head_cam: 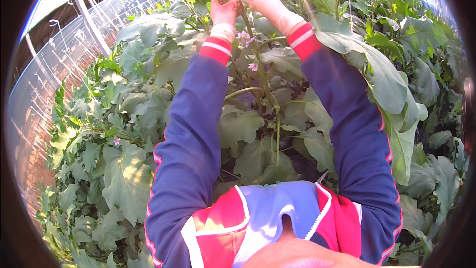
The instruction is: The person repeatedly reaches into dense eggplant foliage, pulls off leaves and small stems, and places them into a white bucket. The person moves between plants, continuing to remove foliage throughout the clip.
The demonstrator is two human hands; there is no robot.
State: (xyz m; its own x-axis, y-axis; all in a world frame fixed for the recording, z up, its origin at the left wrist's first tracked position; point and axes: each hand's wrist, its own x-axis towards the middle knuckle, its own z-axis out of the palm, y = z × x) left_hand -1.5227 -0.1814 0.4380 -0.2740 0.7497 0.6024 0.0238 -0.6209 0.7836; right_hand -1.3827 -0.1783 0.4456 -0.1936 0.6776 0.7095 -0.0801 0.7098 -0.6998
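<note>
An eggplant stem (264, 82) rises in front of me and passes between my two hands near the top of the head view. My left hand (224, 13), in a thin whitish glove, pinches the stem from its left side. From the right, my gloved right hand (263, 3) has thumb and fingers closed at the same spot, the fingertips almost meeting the left ones. Whether something small is between them is too fine to see. Purple flowers (244, 39) hang just below my hands. A large leaf (368, 61) lies over my right forearm.
Dense eggplant foliage (126, 178) surrounds me on both sides. On the left, white strings hang before a clear plastic sheet (33, 78), with a slanted metal post (89, 18) beside it. More leafy plants (424, 78) stand at right.
</note>
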